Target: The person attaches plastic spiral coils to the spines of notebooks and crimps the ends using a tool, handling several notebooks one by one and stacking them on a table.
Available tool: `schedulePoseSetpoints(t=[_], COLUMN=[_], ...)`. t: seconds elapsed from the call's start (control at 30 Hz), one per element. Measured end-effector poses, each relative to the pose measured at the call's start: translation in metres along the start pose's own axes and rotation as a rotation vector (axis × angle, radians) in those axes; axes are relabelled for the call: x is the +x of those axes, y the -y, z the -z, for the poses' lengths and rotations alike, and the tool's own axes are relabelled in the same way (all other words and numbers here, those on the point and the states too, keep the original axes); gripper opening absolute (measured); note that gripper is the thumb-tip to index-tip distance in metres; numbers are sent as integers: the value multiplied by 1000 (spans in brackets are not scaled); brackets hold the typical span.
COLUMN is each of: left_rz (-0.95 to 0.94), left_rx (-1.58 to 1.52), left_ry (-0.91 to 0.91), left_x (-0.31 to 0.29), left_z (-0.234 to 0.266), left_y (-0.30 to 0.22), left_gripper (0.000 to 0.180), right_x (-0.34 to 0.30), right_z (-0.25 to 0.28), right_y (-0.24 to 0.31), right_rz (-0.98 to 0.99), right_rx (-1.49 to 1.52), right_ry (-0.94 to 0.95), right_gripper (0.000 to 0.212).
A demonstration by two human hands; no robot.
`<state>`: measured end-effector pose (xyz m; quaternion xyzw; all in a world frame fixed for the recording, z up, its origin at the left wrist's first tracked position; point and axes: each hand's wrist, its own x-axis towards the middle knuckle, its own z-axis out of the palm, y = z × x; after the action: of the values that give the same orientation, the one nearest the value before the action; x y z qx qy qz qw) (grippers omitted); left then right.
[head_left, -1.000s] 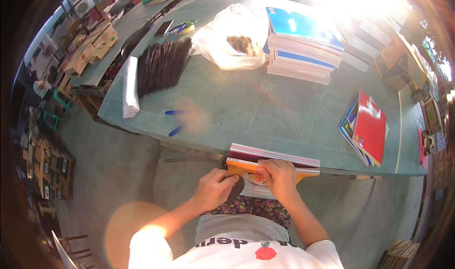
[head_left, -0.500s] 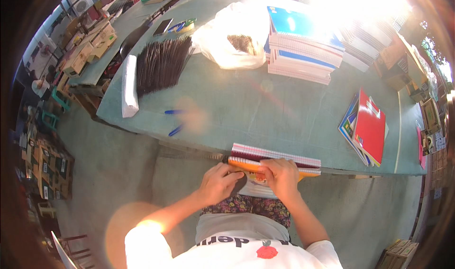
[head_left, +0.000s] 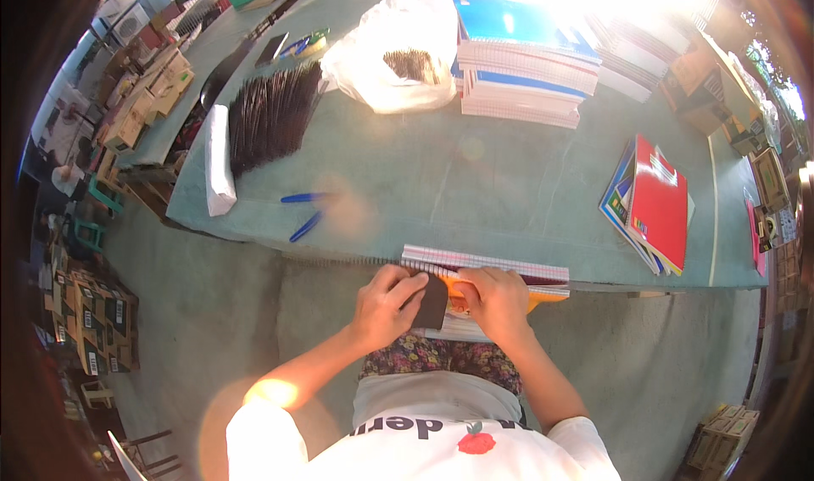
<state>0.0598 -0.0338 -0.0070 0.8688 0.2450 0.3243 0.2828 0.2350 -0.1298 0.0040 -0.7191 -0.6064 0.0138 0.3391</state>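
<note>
At the table's near edge, my right hand (head_left: 498, 305) grips an orange-covered notebook (head_left: 543, 296), thumb on its cover and fingers behind its upper edge. My left hand (head_left: 388, 304) is closed on a dark flat pad (head_left: 432, 303), held against the notebook's left end. A thin dark spiral coil (head_left: 365, 262) runs leftward from that end along the table edge. Directly behind the orange notebook lies another book with a maroon cover and hole-punched white edge (head_left: 483, 259). What my left fingertips touch behind the pad is hidden.
On the green table (head_left: 407, 176) lie blue pliers (head_left: 307, 214), a bundle of black coils (head_left: 273, 120), a white block (head_left: 219, 163), a plastic bag (head_left: 373, 69), a stack of blue notebooks (head_left: 527, 65) and a red notebook (head_left: 661, 201). Cardboard boxes (head_left: 103, 320) stand at the left.
The view has shifted slightly. My left hand has turned, and the dark pad now shows more fully, flat against the notebook's left end. My right hand keeps its grip.
</note>
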Motion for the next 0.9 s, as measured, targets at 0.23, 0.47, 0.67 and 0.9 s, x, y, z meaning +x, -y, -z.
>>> schedulePoseSetpoints(t=[0.23, 0.47, 0.67, 0.9], left_rz=[-30, -40, -104, -80], left_rx=[60, -3, 11, 26], left_ry=[-36, -157, -240, -296], left_x=[15, 26, 48, 42], left_z=[-1, -1, 11, 5], left_y=[-15, -27, -35, -39], left_gripper=[30, 33, 33, 27], right_x=[-8, -15, -19, -22], right_z=[19, 24, 29, 28], right_y=[-16, -19, -26, -28], right_rz=[-99, -97, -114, -90], right_rx=[59, 65, 65, 45], right_ry=[19, 20, 4, 37], right_gripper=[14, 11, 12, 10])
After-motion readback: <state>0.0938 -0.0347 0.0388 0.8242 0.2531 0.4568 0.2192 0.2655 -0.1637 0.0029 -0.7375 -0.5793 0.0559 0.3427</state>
